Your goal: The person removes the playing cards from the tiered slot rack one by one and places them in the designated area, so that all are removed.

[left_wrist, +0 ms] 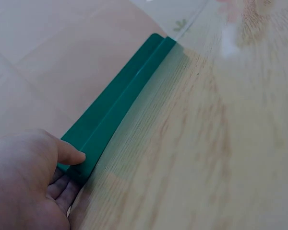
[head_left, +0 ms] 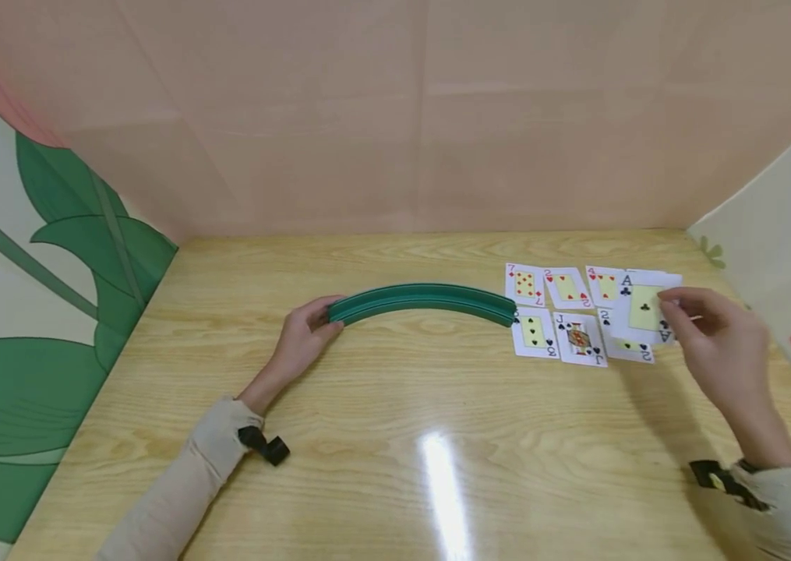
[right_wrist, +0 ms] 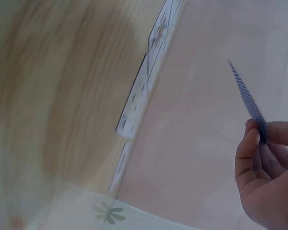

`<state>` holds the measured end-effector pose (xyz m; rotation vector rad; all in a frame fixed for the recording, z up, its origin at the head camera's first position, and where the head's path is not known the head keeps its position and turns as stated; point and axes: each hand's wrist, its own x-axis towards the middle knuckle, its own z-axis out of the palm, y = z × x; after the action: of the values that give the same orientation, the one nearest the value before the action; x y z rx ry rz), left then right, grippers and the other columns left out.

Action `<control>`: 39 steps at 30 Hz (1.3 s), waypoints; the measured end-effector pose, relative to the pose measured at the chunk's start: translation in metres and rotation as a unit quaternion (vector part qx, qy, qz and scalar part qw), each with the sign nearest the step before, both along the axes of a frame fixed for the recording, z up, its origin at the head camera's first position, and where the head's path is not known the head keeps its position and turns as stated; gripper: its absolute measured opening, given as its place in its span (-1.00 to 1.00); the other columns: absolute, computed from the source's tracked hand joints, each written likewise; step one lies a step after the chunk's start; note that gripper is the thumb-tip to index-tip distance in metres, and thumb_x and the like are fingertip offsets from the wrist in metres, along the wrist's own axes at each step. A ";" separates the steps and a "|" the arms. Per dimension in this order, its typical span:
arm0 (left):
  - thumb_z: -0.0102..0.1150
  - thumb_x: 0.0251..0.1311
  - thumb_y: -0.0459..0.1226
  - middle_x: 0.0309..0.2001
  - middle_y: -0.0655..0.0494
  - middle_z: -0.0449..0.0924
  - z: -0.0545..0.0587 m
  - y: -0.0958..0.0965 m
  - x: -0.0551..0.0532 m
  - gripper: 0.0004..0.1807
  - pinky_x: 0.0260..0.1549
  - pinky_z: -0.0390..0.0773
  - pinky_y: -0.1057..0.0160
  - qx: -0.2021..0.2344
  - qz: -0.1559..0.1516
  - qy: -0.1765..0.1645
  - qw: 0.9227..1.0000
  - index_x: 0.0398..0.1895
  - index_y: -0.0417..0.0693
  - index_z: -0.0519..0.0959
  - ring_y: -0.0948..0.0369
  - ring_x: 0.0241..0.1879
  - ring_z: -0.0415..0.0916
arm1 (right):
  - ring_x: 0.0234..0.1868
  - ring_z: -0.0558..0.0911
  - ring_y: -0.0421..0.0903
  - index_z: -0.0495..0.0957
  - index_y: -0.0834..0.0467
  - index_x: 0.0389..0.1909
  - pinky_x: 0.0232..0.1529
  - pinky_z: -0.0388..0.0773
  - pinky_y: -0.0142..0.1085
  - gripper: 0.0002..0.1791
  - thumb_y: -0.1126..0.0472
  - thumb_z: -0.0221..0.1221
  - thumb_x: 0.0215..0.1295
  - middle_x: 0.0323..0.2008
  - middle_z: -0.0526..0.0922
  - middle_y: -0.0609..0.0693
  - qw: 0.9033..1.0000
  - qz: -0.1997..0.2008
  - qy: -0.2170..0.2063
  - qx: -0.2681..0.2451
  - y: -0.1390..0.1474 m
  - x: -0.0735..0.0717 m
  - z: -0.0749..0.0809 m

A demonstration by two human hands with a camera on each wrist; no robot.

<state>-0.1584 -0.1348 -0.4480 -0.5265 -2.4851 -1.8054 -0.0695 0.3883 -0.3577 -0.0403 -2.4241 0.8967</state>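
Observation:
At the left end of a curved green card holder (head_left: 423,297), my left hand (head_left: 302,336) grips it between thumb and fingers. The left wrist view shows the thumb on the holder's (left_wrist: 120,100) face and the other fingers behind and below it. My right hand (head_left: 728,347) pinches an ace of clubs (head_left: 640,312) by its right edge, above the cards on the table. From the right wrist, that playing card (right_wrist: 247,98) appears nearly edge-on with a blue patterned back. The holder's grooves show no cards in them.
Face-up playing cards lie in two rows at the right: seven of diamonds (head_left: 524,285), two of hearts (head_left: 566,288) and four of hearts (head_left: 602,285) behind; jack of spades (head_left: 580,339) among those in front. A pink wall (head_left: 409,156) stands behind the wooden table (head_left: 339,436).

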 end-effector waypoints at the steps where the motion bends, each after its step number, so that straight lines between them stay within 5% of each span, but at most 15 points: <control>1: 0.19 0.32 -0.46 0.17 -0.06 0.59 0.004 0.001 0.002 -0.59 0.20 0.51 0.07 0.001 -0.001 -0.002 1.000 0.22 -0.12 0.55 0.08 0.19 0.53 | -0.32 0.49 -0.51 0.65 0.31 -0.03 -0.37 0.40 -0.77 -0.76 0.27 0.24 0.36 -0.23 0.51 -0.50 1.000 -0.004 -0.013 -0.004 0.003 0.000 -0.001; 7: 0.15 0.30 -0.54 0.17 -0.23 0.57 0.029 0.006 0.016 -0.59 0.21 0.49 -0.05 0.001 -0.006 -0.003 1.000 0.22 -0.31 0.52 -0.06 0.20 0.51 | -0.29 0.47 -0.50 0.52 0.32 0.11 -0.30 0.41 -0.79 -0.62 0.26 0.26 0.34 -0.22 0.48 -0.39 0.997 -0.008 -0.079 -0.020 0.021 0.000 -0.007; 16: 0.16 0.29 -0.54 0.17 -0.23 0.57 0.030 0.007 0.015 -0.59 0.21 0.49 -0.04 -0.003 -0.001 -0.002 1.000 0.22 -0.32 0.52 -0.07 0.20 0.51 | -0.27 0.43 -0.66 0.53 0.31 0.20 -0.36 0.43 -0.76 -0.57 0.24 0.25 0.36 -0.24 0.39 -0.58 0.991 -0.007 -0.131 -0.005 0.042 -0.004 -0.015; 19: 0.16 0.29 -0.54 0.17 -0.23 0.57 0.018 0.005 0.009 -0.58 0.21 0.48 -0.06 -0.003 0.001 -0.003 1.000 0.22 -0.30 0.52 -0.08 0.20 0.50 | -0.28 0.40 -0.69 0.55 0.30 0.19 -0.41 0.42 -0.73 -0.58 0.23 0.25 0.36 -0.27 0.39 -0.60 0.990 -0.010 -0.141 0.013 0.047 -0.005 -0.019; 23: 0.17 0.31 -0.51 0.18 -0.19 0.57 0.001 0.002 -0.001 -0.57 0.22 0.47 -0.05 -0.001 0.002 0.002 1.000 0.24 -0.25 0.52 -0.05 0.21 0.50 | -0.29 0.35 -0.68 0.56 0.28 0.20 -0.47 0.41 -0.69 -0.58 0.19 0.22 0.40 -0.15 0.63 -0.14 0.986 -0.013 -0.159 0.039 0.051 -0.006 -0.022; 26: 0.19 0.31 -0.47 0.18 -0.13 0.58 -0.001 0.001 -0.002 -0.58 0.22 0.48 -0.02 0.001 0.003 0.005 1.000 0.24 -0.18 0.53 -0.01 0.20 0.51 | -0.31 0.33 -0.60 0.54 0.27 0.22 -0.52 0.41 -0.62 -0.56 0.13 0.18 0.43 -0.01 0.59 0.28 0.982 -0.019 -0.179 0.053 0.054 -0.006 -0.024; 34: 0.21 0.32 -0.44 0.16 0.00 0.61 -0.001 0.000 -0.001 -0.59 0.21 0.50 0.09 -0.007 0.009 0.000 1.000 0.21 -0.05 0.57 0.12 0.18 0.53 | -0.39 0.34 -0.62 0.54 0.34 0.16 -0.58 0.43 -0.51 -0.57 0.18 0.23 0.38 -0.01 0.55 0.40 0.978 -0.001 -0.199 0.069 0.066 -0.008 -0.033; 39: 0.21 0.32 -0.43 0.16 -0.01 0.61 -0.002 0.000 -0.002 -0.59 0.21 0.50 0.09 -0.005 0.005 0.004 1.000 0.22 -0.06 0.56 0.12 0.18 0.53 | -0.22 0.64 0.10 0.45 0.39 0.19 -0.61 0.47 -0.38 -0.49 0.16 0.26 0.36 0.05 0.47 0.49 0.965 0.019 -0.242 0.097 0.070 -0.009 -0.038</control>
<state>-0.1601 -0.1348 -0.4499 -0.5187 -2.4870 -1.7854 -0.0785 0.4583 -0.3955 -0.1566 -2.9661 0.7215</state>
